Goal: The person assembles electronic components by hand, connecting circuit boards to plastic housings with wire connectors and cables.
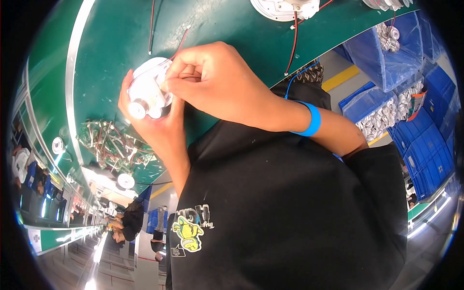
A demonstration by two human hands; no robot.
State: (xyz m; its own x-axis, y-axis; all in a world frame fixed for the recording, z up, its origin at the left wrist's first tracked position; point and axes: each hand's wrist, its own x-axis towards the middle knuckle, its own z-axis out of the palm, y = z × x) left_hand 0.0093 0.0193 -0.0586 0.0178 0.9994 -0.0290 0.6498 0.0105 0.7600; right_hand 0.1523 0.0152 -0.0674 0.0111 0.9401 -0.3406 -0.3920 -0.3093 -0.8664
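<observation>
A round white plastic housing [140, 84], partly washed out by glare, is held over the green table. My left hand [162, 133] wraps round its near side, with fingers along the left rim and the thumb at the lower right. A small white round part [138, 109] sticks out at its lower edge. My right hand [212, 79] is closed in a pinch over the housing's right side. A thin red wire [192, 77] shows at its fingers; the fingertips hide the exact grip. Another red-and-black wire [181, 39] with a small connector runs up from the housing.
On the green table [222, 24] lie a pile of wired circuit boards [113, 145] and loose wires. White round assemblies [285, 7] sit at the far edge. Blue bins [386, 53] with white parts stand to the right. Other people [130, 222] are at lower left.
</observation>
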